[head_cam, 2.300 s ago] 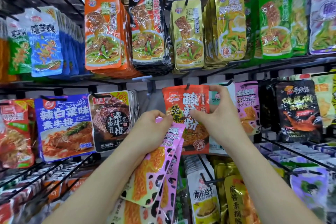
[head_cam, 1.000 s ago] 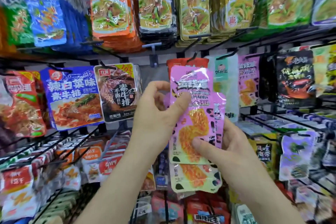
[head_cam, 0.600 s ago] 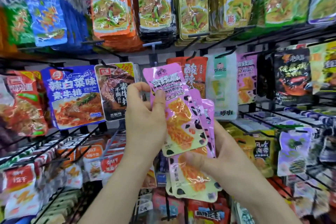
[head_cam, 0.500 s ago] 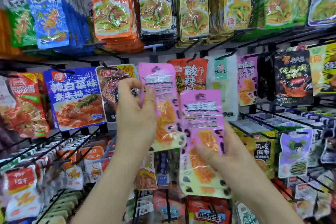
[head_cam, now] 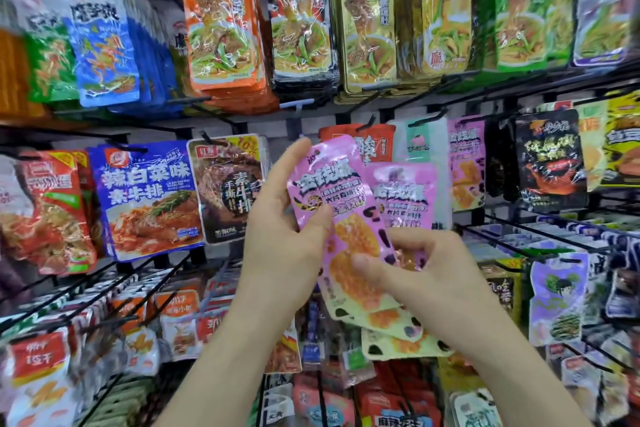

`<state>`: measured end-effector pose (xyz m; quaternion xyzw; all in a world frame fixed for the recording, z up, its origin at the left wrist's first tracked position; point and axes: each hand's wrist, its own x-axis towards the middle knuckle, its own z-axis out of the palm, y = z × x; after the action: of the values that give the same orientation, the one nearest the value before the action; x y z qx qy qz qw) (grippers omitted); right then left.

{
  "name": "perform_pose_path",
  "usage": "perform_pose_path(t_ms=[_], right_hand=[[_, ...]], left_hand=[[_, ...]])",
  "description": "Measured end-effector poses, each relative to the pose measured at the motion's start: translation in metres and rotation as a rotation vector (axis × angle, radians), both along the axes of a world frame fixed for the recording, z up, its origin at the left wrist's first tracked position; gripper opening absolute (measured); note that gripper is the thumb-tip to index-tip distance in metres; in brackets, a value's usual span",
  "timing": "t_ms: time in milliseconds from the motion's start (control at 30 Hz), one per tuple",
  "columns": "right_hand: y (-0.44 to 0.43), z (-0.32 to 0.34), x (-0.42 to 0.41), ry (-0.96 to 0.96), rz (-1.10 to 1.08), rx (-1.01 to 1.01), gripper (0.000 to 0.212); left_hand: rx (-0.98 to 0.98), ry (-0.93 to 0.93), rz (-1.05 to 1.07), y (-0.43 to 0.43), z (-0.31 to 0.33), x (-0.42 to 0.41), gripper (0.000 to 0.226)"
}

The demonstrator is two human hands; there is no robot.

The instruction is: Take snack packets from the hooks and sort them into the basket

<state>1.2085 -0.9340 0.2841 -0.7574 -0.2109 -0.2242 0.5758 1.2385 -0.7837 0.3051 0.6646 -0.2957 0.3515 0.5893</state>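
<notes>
Racking of black wire (head_cam: 263, 121) hung with foil pouches fills the view, and the change plays out before its middle row. Half a second back the glossy pink snack packets with orange crisps printed on them (head_cam: 346, 239) were split into two lots held side by side, one per hand; now they overlap as a single slanted fan, clear of the hooks. The left hand (head_cam: 284, 239) pinches the front packet near its top, thumb on the printed face, fingers (head_cam: 294, 163) behind; the right hand (head_cam: 440, 281) grips the lower part of the fan, thumb pressed on the front and fingers (head_cam: 415, 239) curled over the packets behind. That reads as gathering the take into one bundle — this round of picking looks done, and the drop into the basket is what remains. No basket shows here.

A blue pouch with white lettering (head_cam: 149, 198) and a dark brown pouch (head_cam: 228, 187) hang to the left, a red pouch (head_cam: 375, 142) directly behind the fan, more of the same pink packets (head_cam: 465, 163) to the right. Long black prongs (head_cam: 519, 239) of the lower rows jut toward the person under both forearms — the loose bottom corners of the fan could catch on them on the way down
</notes>
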Motion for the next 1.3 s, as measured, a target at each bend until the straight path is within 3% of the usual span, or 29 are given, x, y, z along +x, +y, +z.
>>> perform_pose_path(t_ms=[167,233,300,433,667,733,833,967,1033,1300], right_hand=[[-0.008,-0.008,-0.004,0.164,-0.088,0.013,0.011],[-0.012,-0.006,-0.006,0.177,-0.128,0.028,0.014],[-0.014,-0.003,-0.013,0.157,-0.137,0.041,0.012],[-0.026,-0.009,-0.02,0.162,-0.17,0.019,0.02],[-0.071,-0.027,-0.036,0.121,-0.276,-0.174,0.05],[-0.084,-0.028,-0.041,0.157,-0.259,-0.187,0.041],[-0.11,-0.019,-0.039,0.094,-0.315,-0.026,0.017],[-0.157,0.004,-0.026,-0.046,-0.323,0.111,0.011],[-0.162,0.012,-0.014,-0.102,-0.287,0.111,0.014],[-0.237,0.024,0.034,-0.192,-0.242,0.206,0.021]], left_hand=[[-0.202,0.06,-0.043,0.013,0.001,0.006,0.067],[-0.329,0.141,-0.124,0.019,0.004,0.003,0.046],[-0.315,0.176,-0.103,0.024,0.007,-0.001,0.016],[-0.25,0.175,-0.078,0.029,0.006,0.0,0.014],[-0.158,0.286,-0.228,-0.022,0.002,0.011,0.01],[-0.168,0.308,-0.27,-0.041,0.001,0.016,0.005],[-0.128,0.302,-0.29,-0.069,0.004,0.019,0.024],[-0.097,0.291,-0.296,-0.128,0.008,0.024,0.007],[-0.115,0.278,-0.29,-0.146,0.008,0.025,0.015],[-0.235,0.237,-0.129,-0.251,0.03,0.041,0.007]])
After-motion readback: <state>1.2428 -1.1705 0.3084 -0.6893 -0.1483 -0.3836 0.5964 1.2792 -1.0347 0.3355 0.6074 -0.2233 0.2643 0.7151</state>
